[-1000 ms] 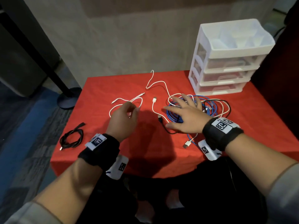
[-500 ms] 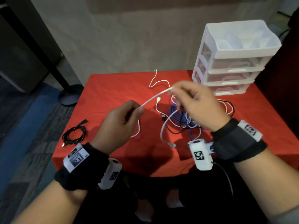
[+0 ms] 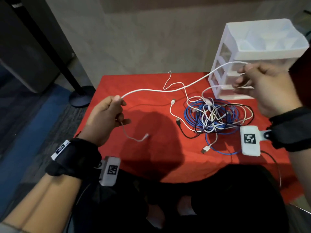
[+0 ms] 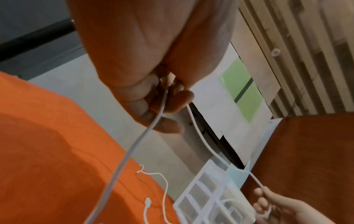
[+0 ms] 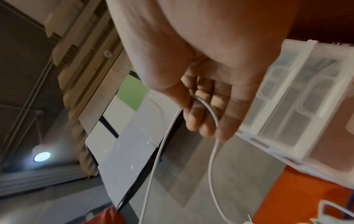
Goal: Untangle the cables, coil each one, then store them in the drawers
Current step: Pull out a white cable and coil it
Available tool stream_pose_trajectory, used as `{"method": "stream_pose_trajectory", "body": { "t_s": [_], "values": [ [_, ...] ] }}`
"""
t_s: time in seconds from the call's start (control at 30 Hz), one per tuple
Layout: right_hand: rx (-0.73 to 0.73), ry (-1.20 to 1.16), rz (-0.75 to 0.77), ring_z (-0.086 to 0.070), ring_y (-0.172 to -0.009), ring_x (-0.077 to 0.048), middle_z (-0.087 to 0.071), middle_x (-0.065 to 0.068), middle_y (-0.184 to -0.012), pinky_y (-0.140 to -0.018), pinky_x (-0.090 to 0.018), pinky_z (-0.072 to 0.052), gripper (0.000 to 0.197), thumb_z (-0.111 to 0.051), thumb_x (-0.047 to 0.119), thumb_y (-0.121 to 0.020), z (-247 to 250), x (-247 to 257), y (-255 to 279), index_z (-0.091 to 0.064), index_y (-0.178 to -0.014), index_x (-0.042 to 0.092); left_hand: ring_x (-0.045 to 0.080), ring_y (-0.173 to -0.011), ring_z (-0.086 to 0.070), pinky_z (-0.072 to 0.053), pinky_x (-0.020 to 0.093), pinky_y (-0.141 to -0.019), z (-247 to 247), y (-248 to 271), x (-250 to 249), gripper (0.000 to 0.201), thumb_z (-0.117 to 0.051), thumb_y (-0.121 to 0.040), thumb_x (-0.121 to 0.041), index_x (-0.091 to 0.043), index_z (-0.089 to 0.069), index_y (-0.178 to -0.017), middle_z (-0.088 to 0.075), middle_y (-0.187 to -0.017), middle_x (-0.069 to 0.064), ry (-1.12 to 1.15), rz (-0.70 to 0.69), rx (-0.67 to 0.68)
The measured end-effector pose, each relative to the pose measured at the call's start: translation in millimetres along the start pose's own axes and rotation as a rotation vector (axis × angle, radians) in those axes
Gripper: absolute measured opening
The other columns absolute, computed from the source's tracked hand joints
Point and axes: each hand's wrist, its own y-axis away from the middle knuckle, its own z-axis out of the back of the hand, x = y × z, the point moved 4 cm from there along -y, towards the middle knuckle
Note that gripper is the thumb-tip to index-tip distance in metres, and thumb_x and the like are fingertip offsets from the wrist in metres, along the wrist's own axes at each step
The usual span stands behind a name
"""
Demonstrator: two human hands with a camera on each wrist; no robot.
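A white cable [image 3: 168, 90] stretches in the air between both hands above the red table [image 3: 151, 157]. My left hand [image 3: 107, 115] grips it near one end, and its short tail with a plug [image 3: 146, 136] hangs down to the cloth. My right hand [image 3: 262, 86] holds the cable's other part in front of the white drawer unit [image 3: 262, 47]. In the right wrist view the cable [image 5: 212, 115] curves through the curled fingers. A tangle of blue, white and black cables [image 3: 217, 118] lies on the table below my right hand.
The drawer unit stands at the table's far right corner with its drawers closed. A thin white cable [image 3: 170, 81] trails from the tangle toward the back edge. A dark pole with a round base [image 3: 80, 96] stands on the floor at the left.
Both hands have lifted and moved apart, drawing the white cable out long between them. My right hand has gone up and right, in front of the drawers.
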Motion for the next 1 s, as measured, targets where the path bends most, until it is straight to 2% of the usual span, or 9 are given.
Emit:
{"method": "stream_pose_trajectory", "body": {
  "t_s": [0.2, 0.33, 0.4, 0.47, 0.6, 0.67, 0.77, 0.87, 1.0],
  "values": [
    [0.084, 0.063, 0.029, -0.064, -0.077, -0.02, -0.067, -0.005, -0.074, -0.084, -0.039, -0.061, 0.022, -0.055, 0.02, -0.103, -28, -10, 17, -0.07, -0.087, 0.018, 0.006, -0.054, -0.032, -0.055, 0.028, -0.064, -14, -3, -9, 0.026, -0.042, -0.108, -0.036, -0.022, -0.056, -0.091, -0.031, -0.063, -0.008, 0.214, 0.058, -0.013],
    [0.147, 0.049, 0.195, -0.067, -0.079, -0.012, -0.07, -0.005, -0.083, -0.078, -0.023, -0.054, 0.02, -0.055, 0.016, -0.104, -42, 7, 29, -0.069, -0.091, 0.015, 0.011, -0.068, -0.056, -0.058, 0.036, -0.077, -22, -5, -4, 0.023, -0.053, -0.104, -0.035, -0.018, -0.064, -0.093, -0.054, -0.078, -0.001, 0.095, 0.076, 0.034],
    [0.206, 0.11, 0.305, -0.067, -0.084, -0.011, -0.071, -0.012, -0.09, -0.082, -0.021, -0.05, 0.017, -0.055, 0.015, -0.104, -46, 18, 35, -0.069, -0.095, 0.011, 0.01, -0.084, -0.063, -0.052, 0.027, -0.079, -18, -12, -1, 0.018, -0.06, -0.1, -0.034, -0.02, -0.067, -0.108, -0.061, -0.105, 0.002, -0.318, -0.03, -0.079],
    [0.284, 0.195, 0.4, -0.067, -0.089, -0.013, -0.072, -0.014, -0.094, -0.086, -0.024, -0.048, 0.016, -0.058, 0.012, -0.102, -52, 28, 43, -0.07, -0.093, 0.008, 0.015, -0.102, -0.065, -0.052, 0.03, -0.091, -21, -18, -10, 0.024, -0.062, -0.099, -0.03, -0.02, -0.066, -0.121, -0.057, -0.123, 0.005, -0.563, -0.223, -0.136],
    [0.461, 0.33, 0.603, -0.066, -0.1, -0.027, -0.068, -0.01, -0.091, -0.091, -0.039, -0.049, 0.016, -0.061, 0.002, -0.093, -70, 40, 64, -0.064, -0.077, 0.005, 0.012, -0.125, -0.055, -0.042, 0.029, -0.109, -63, -11, -59, 0.029, -0.055, -0.101, -0.024, -0.015, -0.064, -0.127, -0.059, -0.128, -0.001, -0.581, -0.666, 0.026],
    [0.537, 0.354, 0.706, -0.065, -0.1, -0.03, -0.065, -0.004, -0.088, -0.089, -0.042, -0.049, 0.016, -0.061, 0.0, -0.089, -80, 45, 76, -0.062, -0.073, 0.006, 0.008, -0.13, -0.051, -0.035, 0.024, -0.113, -91, -8, -70, 0.036, -0.052, -0.102, -0.027, -0.012, -0.058, -0.134, -0.058, -0.135, -0.001, -0.63, -0.737, 0.195],
    [0.58, 0.327, 0.77, -0.065, -0.1, -0.03, -0.065, -0.006, -0.083, -0.088, -0.042, -0.049, 0.019, -0.058, -0.001, -0.088, -82, 53, 84, -0.06, -0.07, 0.004, 0.011, -0.096, -0.064, -0.051, 0.035, -0.093, -117, -12, -62, 0.029, -0.051, -0.103, -0.028, -0.007, -0.064, -0.118, -0.071, -0.102, 0.005, -0.455, -0.477, 0.419],
    [0.504, 0.232, 0.678, -0.064, -0.107, -0.029, -0.067, -0.015, -0.09, -0.092, -0.042, -0.048, 0.029, -0.054, 0.009, -0.095, -70, 47, 80, -0.058, -0.067, 0.004, 0.022, -0.066, -0.054, -0.051, 0.033, -0.067, -115, -15, -53, 0.023, -0.052, -0.105, -0.018, 0.003, -0.055, -0.095, -0.053, -0.067, 0.007, -0.286, -0.322, 0.401],
    [0.334, 0.18, 0.357, -0.064, -0.111, -0.019, -0.061, -0.011, -0.118, -0.087, -0.039, -0.057, 0.007, -0.067, 0.015, -0.094, -70, 15, 72, -0.062, -0.096, 0.012, 0.014, -0.053, -0.041, -0.053, 0.041, -0.068, -112, -5, -54, 0.027, -0.051, -0.106, -0.018, 0.006, -0.05, -0.093, -0.039, -0.056, -0.009, -0.198, -0.272, 0.397]
  ]
}}
